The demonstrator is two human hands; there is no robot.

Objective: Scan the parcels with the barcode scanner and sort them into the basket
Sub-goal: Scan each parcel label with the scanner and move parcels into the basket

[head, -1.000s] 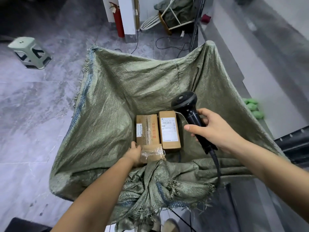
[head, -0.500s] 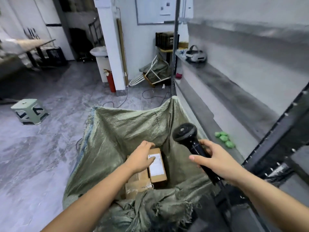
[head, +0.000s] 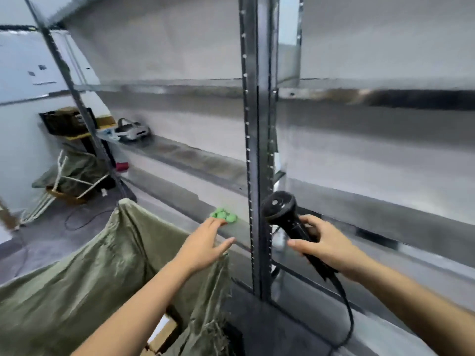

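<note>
My right hand (head: 323, 245) grips the handle of the black barcode scanner (head: 282, 211), whose head points up and left beside a shelf post; its cable (head: 347, 312) loops down below my wrist. My left hand (head: 205, 242) is empty with fingers spread, raised above the right rim of the green woven sack basket (head: 84, 278). A corner of a cardboard parcel (head: 164, 332) with a white label shows inside the sack under my left forearm. The other parcels are hidden.
A metal shelf post (head: 257, 150) stands between my hands. Grey shelf boards (head: 359, 201) run to the right. Small green objects (head: 223, 215) lie on the low shelf near my left fingers. A white headset (head: 132, 131) sits farther back; a folded frame with sacks (head: 72, 173) is on the floor at left.
My head has swung up and right from the sack to the shelving. My left hand let go of the parcels and rose out of the sack. The scanner stays in my right hand.
</note>
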